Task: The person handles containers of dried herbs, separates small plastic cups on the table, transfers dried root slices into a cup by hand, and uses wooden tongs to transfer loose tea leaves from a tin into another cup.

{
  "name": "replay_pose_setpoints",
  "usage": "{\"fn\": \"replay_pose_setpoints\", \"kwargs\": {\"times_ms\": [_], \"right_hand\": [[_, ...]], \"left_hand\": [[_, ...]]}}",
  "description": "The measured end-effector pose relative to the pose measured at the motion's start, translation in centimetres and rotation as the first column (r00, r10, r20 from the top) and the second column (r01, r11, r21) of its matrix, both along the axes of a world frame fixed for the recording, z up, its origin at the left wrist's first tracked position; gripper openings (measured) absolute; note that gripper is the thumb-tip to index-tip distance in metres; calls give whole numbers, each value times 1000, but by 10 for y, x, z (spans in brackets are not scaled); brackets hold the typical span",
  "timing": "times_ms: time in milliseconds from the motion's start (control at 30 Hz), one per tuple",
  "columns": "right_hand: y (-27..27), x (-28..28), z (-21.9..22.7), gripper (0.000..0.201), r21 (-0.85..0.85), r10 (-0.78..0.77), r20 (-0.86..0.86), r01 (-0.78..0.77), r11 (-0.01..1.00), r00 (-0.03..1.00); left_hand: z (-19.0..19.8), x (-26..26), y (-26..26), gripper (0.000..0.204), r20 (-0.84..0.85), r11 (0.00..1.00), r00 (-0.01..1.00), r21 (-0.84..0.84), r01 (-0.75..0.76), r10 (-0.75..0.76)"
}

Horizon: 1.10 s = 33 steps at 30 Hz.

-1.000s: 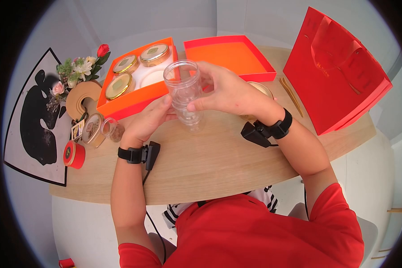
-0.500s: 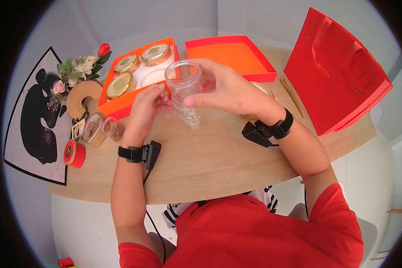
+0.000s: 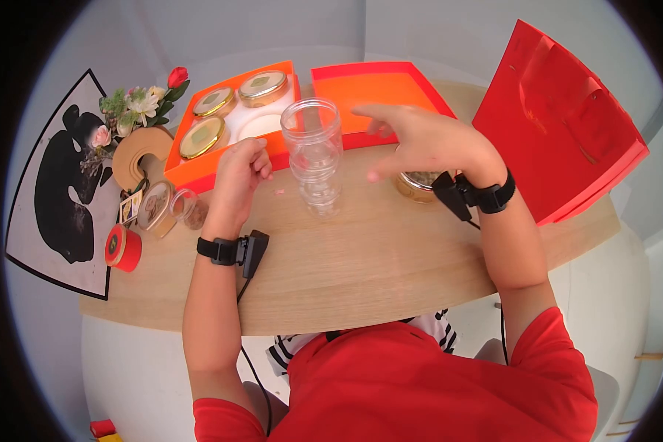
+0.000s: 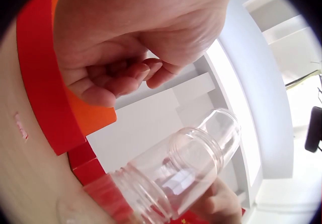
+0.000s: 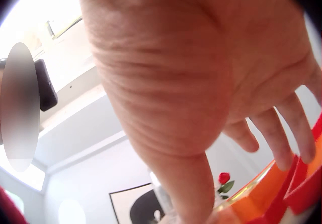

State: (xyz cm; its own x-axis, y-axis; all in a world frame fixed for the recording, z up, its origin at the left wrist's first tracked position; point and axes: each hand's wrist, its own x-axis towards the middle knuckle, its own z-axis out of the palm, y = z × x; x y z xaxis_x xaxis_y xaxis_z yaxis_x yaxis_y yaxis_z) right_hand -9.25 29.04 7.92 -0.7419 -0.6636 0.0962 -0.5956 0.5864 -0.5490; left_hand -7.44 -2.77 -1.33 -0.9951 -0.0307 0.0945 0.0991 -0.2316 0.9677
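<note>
A stack of clear plastic jars (image 3: 312, 144) stands upright on the wooden table (image 3: 331, 280), touched by neither hand. Just right of it my right hand (image 3: 431, 144) is held up, thumb and fingers spread apart; the right wrist view shows its palm (image 5: 191, 73) with nothing in it. On the stack's left side is my left hand (image 3: 237, 177), in front of the orange box (image 3: 214, 166). Its fingers are curled in towards the thumb in the left wrist view, where no object shows in the hand (image 4: 141, 38). A tiny pink piece (image 3: 279, 191) lies between this hand and the stack.
Three gold-lidded jars (image 3: 263, 86) sit in the box. Behind the right hand lies an orange tray-like lid (image 3: 376, 88); a gold-rimmed jar (image 3: 415, 190) is under the wrist. A red bag (image 3: 560, 125) stands right. Left are flowers (image 3: 140, 107), small jars (image 3: 156, 206) and a red tin (image 3: 123, 248).
My right hand has let go of the jar stack and moved away to the right. My left hand has come off the stack's side and drawn back left, its fingers curled.
</note>
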Motion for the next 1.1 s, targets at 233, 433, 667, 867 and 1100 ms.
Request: {"fn": "replay_pose_setpoints", "kwargs": {"times_ms": [233,433,667,867,1100], "right_hand": [[16,-11,-1,97,329,-211,-16,205,922,977],[12,-17,-13,98,433,-185,86,130,892,979],[10,-31,-32,87,502,-83,-24,84,861,996],[-5,-20,-31,76,378,-105,-73,125,917,992],[-2,-27,-35,63,175,-112,-214,151,973,970]], "left_hand": [[-2,-1,3,30,14,999,1000,-35,-12,12],[0,1,3,29,15,998,1000,-62,-24,25],[0,1,5,26,7,997,1000,-70,-18,19],[-3,-1,5,26,17,997,1000,-80,-4,5],[-5,-2,4,33,18,999,1000,-33,-1,1]]}}
